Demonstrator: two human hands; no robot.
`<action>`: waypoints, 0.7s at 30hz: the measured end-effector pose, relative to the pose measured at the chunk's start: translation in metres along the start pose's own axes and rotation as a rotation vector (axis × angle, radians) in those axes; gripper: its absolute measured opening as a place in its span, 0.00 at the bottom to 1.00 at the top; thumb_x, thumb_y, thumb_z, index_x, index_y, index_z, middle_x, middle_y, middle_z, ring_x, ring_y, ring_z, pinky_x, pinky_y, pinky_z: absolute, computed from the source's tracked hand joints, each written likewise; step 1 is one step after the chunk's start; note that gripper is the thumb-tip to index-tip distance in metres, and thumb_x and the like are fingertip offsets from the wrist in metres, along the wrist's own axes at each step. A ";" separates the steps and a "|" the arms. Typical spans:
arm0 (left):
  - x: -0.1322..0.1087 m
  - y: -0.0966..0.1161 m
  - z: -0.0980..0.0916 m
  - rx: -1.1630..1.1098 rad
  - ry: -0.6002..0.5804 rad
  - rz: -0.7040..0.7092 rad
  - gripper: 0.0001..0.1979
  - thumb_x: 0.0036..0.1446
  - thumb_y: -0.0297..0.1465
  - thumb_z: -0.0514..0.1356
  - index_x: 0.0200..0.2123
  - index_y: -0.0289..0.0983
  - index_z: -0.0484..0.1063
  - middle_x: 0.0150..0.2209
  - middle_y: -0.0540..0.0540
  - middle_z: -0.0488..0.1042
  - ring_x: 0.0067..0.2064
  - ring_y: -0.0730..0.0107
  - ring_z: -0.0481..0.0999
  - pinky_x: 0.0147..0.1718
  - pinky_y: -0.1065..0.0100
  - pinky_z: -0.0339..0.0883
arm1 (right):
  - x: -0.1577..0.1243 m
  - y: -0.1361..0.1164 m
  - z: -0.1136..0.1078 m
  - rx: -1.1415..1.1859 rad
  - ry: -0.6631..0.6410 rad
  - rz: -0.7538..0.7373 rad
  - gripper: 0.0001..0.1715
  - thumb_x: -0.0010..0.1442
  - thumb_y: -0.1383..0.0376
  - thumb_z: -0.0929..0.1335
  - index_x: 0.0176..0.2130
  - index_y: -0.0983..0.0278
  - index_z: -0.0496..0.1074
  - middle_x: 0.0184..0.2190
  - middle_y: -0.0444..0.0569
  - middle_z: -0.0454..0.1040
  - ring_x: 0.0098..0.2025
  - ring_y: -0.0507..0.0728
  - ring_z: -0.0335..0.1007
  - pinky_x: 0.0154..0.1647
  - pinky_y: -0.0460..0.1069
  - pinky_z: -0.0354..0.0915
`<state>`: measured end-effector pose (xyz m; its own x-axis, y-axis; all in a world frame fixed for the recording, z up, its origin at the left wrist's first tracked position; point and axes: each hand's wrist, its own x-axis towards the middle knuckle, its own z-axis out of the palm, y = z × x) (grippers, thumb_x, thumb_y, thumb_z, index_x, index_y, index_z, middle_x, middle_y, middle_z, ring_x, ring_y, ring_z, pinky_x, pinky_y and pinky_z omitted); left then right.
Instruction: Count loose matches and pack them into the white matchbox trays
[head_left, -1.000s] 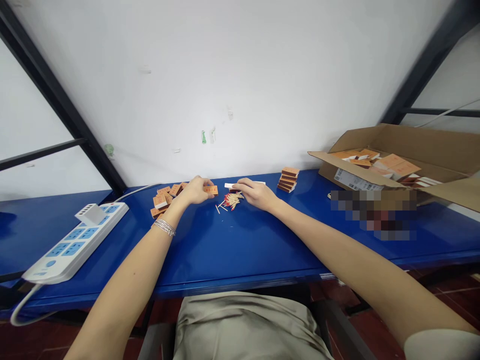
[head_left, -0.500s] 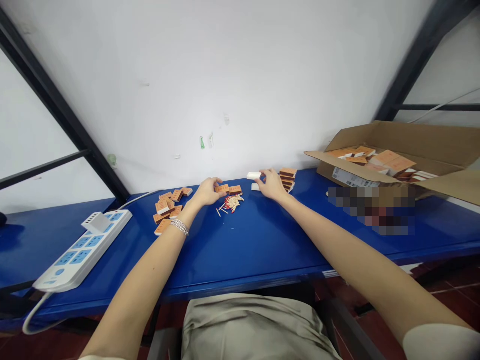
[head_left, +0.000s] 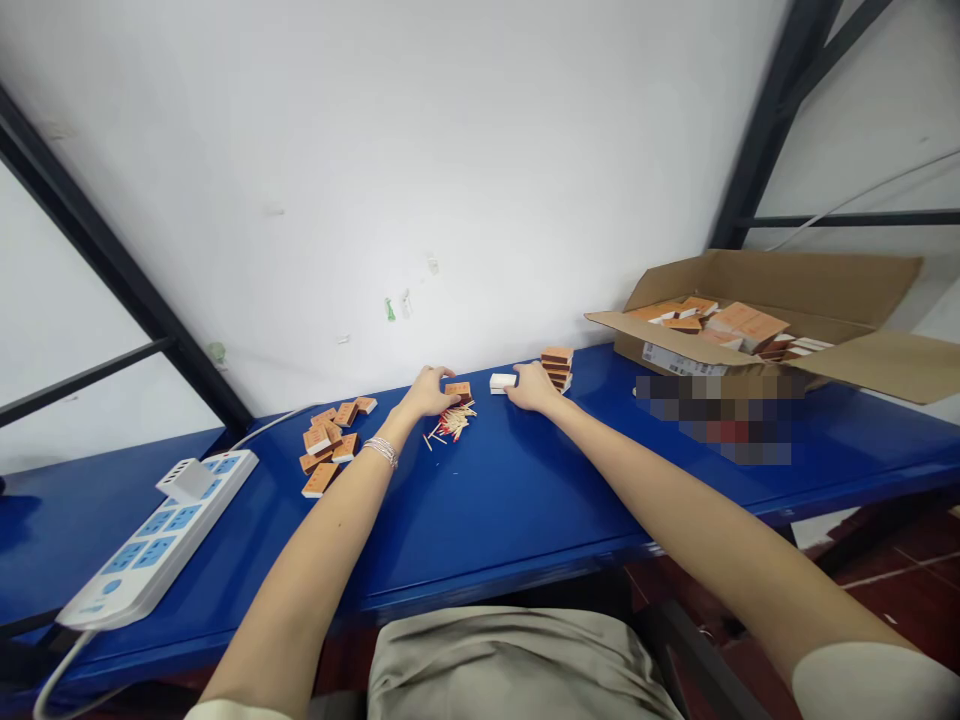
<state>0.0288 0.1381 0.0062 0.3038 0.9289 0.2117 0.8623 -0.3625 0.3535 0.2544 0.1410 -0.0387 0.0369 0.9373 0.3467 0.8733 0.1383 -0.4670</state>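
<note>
My left hand [head_left: 431, 391] is curled around orange matchbox covers [head_left: 457, 390], its thumb and fingers on either side. Just in front of them lies a loose pile of red-tipped matches [head_left: 455, 422]. To the right, my right hand [head_left: 531, 387] pinches white inner trays [head_left: 502, 383], which sit one on top of the other on the blue table. A stack of matchboxes [head_left: 557, 368] stands right behind that hand. Several more matchboxes [head_left: 321, 480] lie scattered left of my left wrist.
A white power strip [head_left: 161, 535] with a plugged-in adapter [head_left: 187, 481] lies on the blue table [head_left: 480, 520] at the left. An open cardboard box [head_left: 847, 300] holding more matchboxes stands at the right, with a blurred patch before it. A wall rises behind.
My right hand has lowered the raised white tray onto the other one. My left hand has drawn closer around the orange covers. The whole view has shifted slightly.
</note>
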 end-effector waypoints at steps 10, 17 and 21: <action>-0.082 -0.080 -0.123 0.308 -0.196 -0.405 0.32 0.36 0.27 0.71 0.49 0.33 0.72 0.42 0.39 0.77 0.41 0.52 0.77 0.36 0.63 0.69 | -0.019 -0.028 -0.014 0.117 -0.009 -0.058 0.35 0.55 0.62 0.71 0.60 0.71 0.66 0.53 0.66 0.67 0.54 0.66 0.68 0.57 0.56 0.63; -0.107 -0.113 -0.135 0.226 -0.205 -0.478 0.31 0.37 0.25 0.67 0.50 0.34 0.71 0.37 0.45 0.78 0.40 0.56 0.77 0.34 0.65 0.69 | -0.027 -0.033 -0.015 0.132 -0.049 -0.082 0.35 0.56 0.62 0.70 0.60 0.70 0.66 0.54 0.66 0.66 0.56 0.65 0.67 0.59 0.56 0.61; -0.098 -0.097 -0.119 0.124 -0.066 -0.413 0.31 0.39 0.44 0.71 0.46 0.35 0.72 0.42 0.40 0.78 0.44 0.53 0.77 0.39 0.62 0.70 | -0.034 -0.043 -0.016 0.179 -0.035 -0.124 0.33 0.55 0.62 0.71 0.58 0.70 0.68 0.52 0.64 0.69 0.54 0.64 0.69 0.59 0.57 0.62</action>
<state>-0.1332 0.0730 0.0598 -0.0550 0.9984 0.0152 0.9577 0.0484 0.2836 0.2239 0.0982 -0.0173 -0.0848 0.9198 0.3831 0.7702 0.3044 -0.5605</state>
